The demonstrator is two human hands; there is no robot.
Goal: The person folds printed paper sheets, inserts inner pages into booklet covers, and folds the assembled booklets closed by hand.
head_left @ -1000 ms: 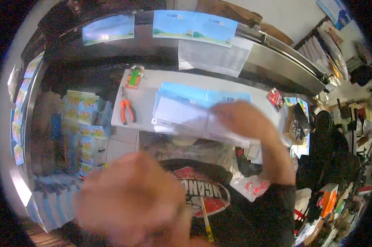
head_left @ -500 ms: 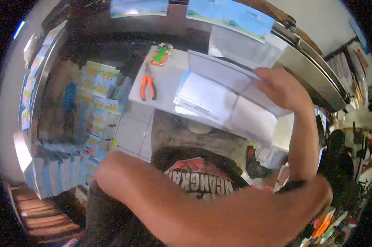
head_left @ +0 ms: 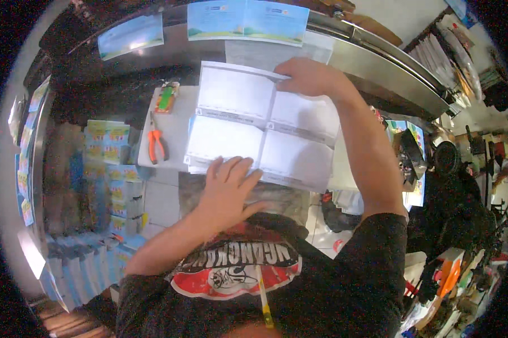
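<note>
A large white printed sheet (head_left: 231,90), divided into four panels, lies open on the light worktop in front of me. More sheets show beneath its near left edge. My left hand (head_left: 227,192) rests at the sheet's near edge, fingers spread and flat, thumb pointing right. At the far edge, near the middle, my right hand (head_left: 309,78) pinches the sheet between thumb and bent fingers. Left of the paper are orange-handled pliers (head_left: 157,145). A small orange and green packet (head_left: 166,98) lies just beyond them.
Stacks of colourful printed booklets (head_left: 108,147) stand at my left, with more blue-edged stacks (head_left: 76,265) nearer. Blue printed sheets (head_left: 248,21) hang along the far side beside a long metal bar (head_left: 372,46). Dark equipment and clutter (head_left: 446,163) fill the right.
The sheet, earlier tilted up in my right hand, now lies flat. My left hand, previously out of sight, has come onto its near edge. The view has shifted right.
</note>
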